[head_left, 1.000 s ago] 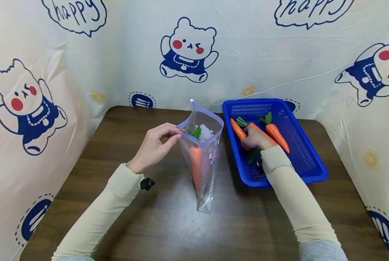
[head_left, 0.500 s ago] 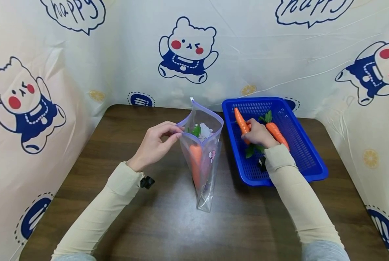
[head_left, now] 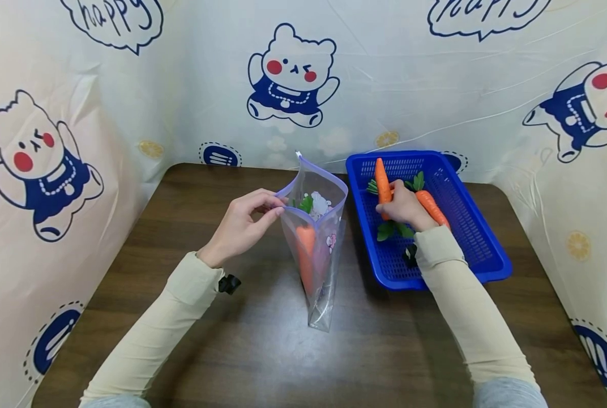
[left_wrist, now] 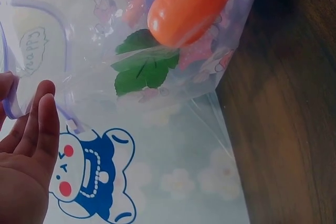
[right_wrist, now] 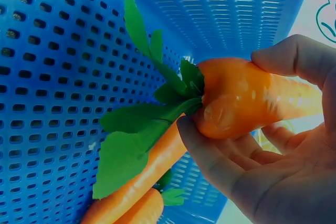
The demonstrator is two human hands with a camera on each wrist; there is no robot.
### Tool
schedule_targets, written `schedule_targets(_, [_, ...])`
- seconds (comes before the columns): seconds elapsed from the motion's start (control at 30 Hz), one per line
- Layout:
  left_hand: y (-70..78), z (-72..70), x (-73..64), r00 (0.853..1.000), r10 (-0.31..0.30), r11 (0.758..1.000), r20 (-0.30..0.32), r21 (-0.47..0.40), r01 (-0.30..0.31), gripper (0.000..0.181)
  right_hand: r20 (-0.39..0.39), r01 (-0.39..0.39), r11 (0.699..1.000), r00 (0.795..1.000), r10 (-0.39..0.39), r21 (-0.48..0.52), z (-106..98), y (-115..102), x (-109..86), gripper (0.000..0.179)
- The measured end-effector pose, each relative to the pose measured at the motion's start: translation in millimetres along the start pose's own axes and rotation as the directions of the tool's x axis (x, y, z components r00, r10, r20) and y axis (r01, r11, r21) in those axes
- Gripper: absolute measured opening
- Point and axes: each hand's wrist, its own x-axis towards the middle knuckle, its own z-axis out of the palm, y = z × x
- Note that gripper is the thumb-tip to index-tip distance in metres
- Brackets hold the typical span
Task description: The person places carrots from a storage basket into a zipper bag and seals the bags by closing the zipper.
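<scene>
My left hand (head_left: 244, 225) pinches the purple-edged rim of a clear zip bag (head_left: 329, 255), which stands with its mouth spread. Inside the bag is an orange carrot (head_left: 306, 255) with a green leaf; the left wrist view shows its blunt end (left_wrist: 181, 22) through the plastic. My right hand (head_left: 405, 205) grips another carrot (head_left: 382, 184) over the blue basket (head_left: 494, 266), its tip pointing away and its leaves toward me. In the right wrist view, thumb and fingers close round the thick end of this held carrot (right_wrist: 236, 98).
Two more carrots lie in the basket: one at the right (head_left: 432, 208), another mostly hidden under my right hand, its green top (head_left: 372, 187) showing. The basket stands right of the bag on the brown wooden table (head_left: 263, 362). A printed cloth (head_left: 196, 73) hangs behind.
My right hand has taken hold of the left carrot in the basket and raised it, turning its tip to point away. The left hand and bag have stayed put.
</scene>
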Motion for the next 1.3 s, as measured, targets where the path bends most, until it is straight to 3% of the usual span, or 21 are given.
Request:
schedule_targets(0.2, [1.6, -0.9, 0.1, 1.000, -0.009, 1.000, 0.015, -0.003, 0.009, 0.007, -0.035, -0.012, 0.997, 0.999, 0.015, 0.073, -3, -1, -2.0, 0.061])
schedule_targets(0.53, [2.9, -1.6, -1.1, 0.999, -0.034, 0.999, 0.025, -0.010, 0.034, 0.005, -0.139, 0.035, 0.970, 0.990, -0.001, 0.242, -11, -9, -9.2, 0.061])
schedule_targets(0.87, [4.2, -2.3, -0.7, 0.999, -0.035, 0.999, 0.035, -0.040, 0.036, 0.004, -0.297, 0.069, 0.935, 0.954, 0.040, 0.348, -19, -24, -16.4, 0.059])
schedule_targets(1.07, [4.2, -2.3, -0.7, 0.999, -0.031, 0.998, 0.035, -0.049, 0.033, 0.004, -0.371, 0.143, 0.868, 0.927, 0.051, 0.475, -20, -34, -18.7, 0.056])
schedule_targets(1.3, [4.4, -2.3, -0.7, 0.999, -0.037, 0.998, 0.037, -0.043, 0.039, 0.004, -0.444, 0.295, 0.732, 0.896, 0.011, 0.614, -22, -42, -21.9, 0.051])
